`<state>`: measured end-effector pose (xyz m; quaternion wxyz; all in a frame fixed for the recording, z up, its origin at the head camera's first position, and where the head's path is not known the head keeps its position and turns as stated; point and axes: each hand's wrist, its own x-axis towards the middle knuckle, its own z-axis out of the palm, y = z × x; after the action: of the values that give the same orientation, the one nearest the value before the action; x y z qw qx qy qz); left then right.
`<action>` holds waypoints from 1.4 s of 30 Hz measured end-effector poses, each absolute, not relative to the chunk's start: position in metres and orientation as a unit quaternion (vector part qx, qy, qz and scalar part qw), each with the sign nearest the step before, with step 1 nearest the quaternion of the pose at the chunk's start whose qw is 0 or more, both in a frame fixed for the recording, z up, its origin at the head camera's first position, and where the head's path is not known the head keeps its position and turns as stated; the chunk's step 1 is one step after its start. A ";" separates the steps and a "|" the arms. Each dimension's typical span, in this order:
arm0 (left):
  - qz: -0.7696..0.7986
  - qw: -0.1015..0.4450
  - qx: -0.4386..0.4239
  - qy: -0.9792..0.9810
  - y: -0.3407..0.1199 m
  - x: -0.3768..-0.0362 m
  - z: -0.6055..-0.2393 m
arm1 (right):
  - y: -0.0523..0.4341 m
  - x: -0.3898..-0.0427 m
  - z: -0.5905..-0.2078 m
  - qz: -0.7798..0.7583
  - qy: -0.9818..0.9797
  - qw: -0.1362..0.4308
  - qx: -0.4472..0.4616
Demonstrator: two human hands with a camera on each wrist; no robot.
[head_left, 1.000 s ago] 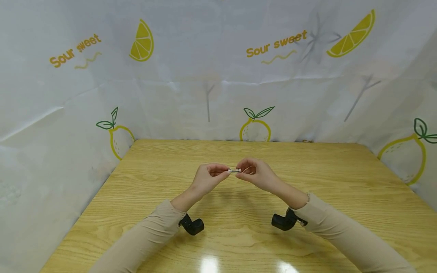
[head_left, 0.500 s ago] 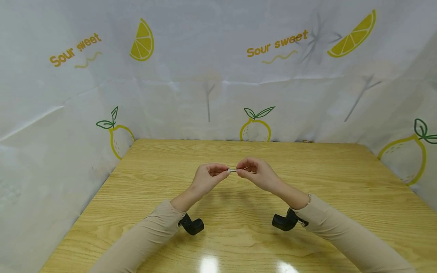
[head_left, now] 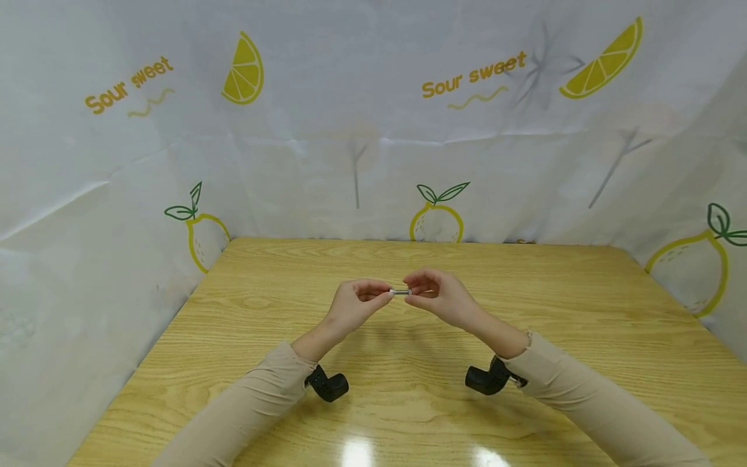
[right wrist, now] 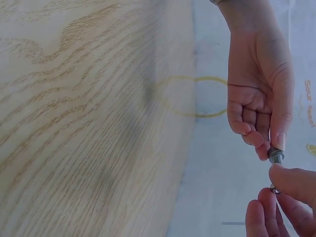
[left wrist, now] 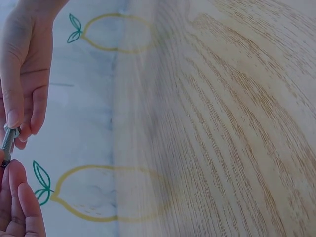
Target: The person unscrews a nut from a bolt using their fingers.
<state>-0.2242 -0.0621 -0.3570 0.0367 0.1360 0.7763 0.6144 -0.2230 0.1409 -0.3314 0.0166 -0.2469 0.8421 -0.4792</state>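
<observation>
We hold a small metal bolt in the air above the middle of the table, between both hands. Our left hand pinches one end with curled thumb and forefinger; our right hand pinches the other end the same way, where the right wrist view shows what seems a nut. The bolt's long axis runs level from left to right, hand to hand, with both equally near.
</observation>
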 end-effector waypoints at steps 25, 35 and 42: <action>0.614 0.037 0.138 0.776 -0.063 -0.224 -0.356 | 0.143 -0.226 -0.331 -0.431 0.865 0.023 -0.257; 0.613 0.033 0.142 0.777 -0.061 -0.223 -0.355 | 0.142 -0.224 -0.333 -0.446 0.856 0.001 -0.262; 0.615 0.033 0.143 0.774 -0.061 -0.223 -0.357 | 0.141 -0.222 -0.333 -0.442 0.856 -0.012 -0.266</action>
<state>-0.2229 -0.0611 -0.3568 0.0327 0.1432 0.7744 0.6155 -0.2223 0.1410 -0.3330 -0.0118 -0.2659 0.8564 -0.4424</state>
